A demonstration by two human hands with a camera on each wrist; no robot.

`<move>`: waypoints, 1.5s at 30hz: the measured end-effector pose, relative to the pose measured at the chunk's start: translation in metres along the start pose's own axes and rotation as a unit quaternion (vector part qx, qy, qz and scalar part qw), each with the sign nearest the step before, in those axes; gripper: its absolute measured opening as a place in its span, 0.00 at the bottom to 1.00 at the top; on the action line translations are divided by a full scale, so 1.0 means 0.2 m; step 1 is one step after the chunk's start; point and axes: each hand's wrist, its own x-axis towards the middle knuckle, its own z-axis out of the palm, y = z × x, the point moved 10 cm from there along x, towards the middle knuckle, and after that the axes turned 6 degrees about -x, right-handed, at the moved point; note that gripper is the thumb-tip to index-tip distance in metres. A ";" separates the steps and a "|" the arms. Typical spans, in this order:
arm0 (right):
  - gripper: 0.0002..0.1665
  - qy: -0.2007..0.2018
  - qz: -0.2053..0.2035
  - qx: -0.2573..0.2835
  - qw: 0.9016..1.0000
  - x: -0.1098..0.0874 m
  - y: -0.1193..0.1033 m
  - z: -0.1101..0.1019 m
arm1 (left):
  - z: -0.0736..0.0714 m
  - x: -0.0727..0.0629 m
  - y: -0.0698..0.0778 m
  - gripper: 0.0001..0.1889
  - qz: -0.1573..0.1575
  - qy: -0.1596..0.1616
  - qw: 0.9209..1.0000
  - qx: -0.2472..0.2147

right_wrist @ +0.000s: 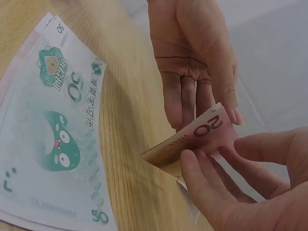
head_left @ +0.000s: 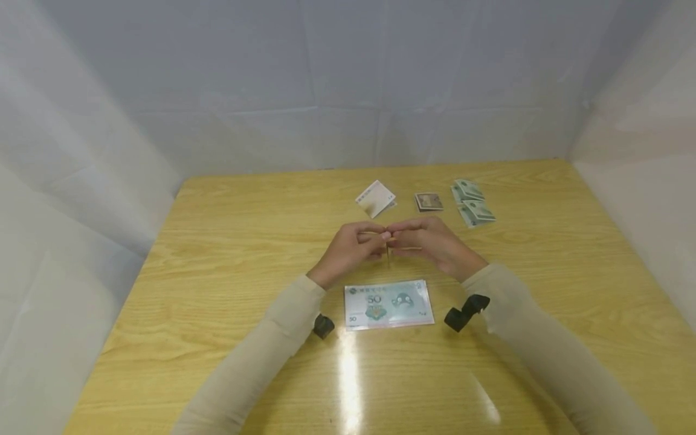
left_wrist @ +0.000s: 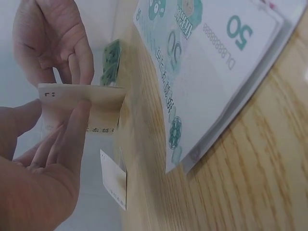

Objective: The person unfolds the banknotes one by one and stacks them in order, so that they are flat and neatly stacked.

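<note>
Between my two hands a folded 20-yuan play banknote [right_wrist: 199, 137] stands upright above the table, edge-on in the head view. My left hand [head_left: 350, 251] pinches it from the left, fingers and thumb on either face. From the other side my right hand [head_left: 432, 241] pinches it as well, its fingertips close to the left ones. The right wrist view shows the note's reddish face with "20 YUAN", the left wrist view a paler face [left_wrist: 72, 98]. Just nearer to me lies a flat stack of play notes [head_left: 388, 305], a green 50 on top.
Beyond my hands, folded notes rest in a row on the wooden table [head_left: 228, 254]: a whitish one [head_left: 375, 198], a small brown one [head_left: 429, 201] and green ones [head_left: 469, 191] at the right. White sheeting [head_left: 348, 139] hangs behind the table's far edge.
</note>
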 end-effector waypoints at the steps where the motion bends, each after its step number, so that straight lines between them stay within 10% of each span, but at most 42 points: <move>1: 0.22 0.000 0.000 -0.001 1.000 0.00 0.00 0.00 | 0.00 0.00 0.00 0.17 0.000 -0.001 1.000 -0.001; 45: 0.23 0.017 0.022 0.011 1.000 -0.06 0.00 -0.02 | -0.02 -0.07 0.02 0.16 -0.025 -0.002 0.999 -0.026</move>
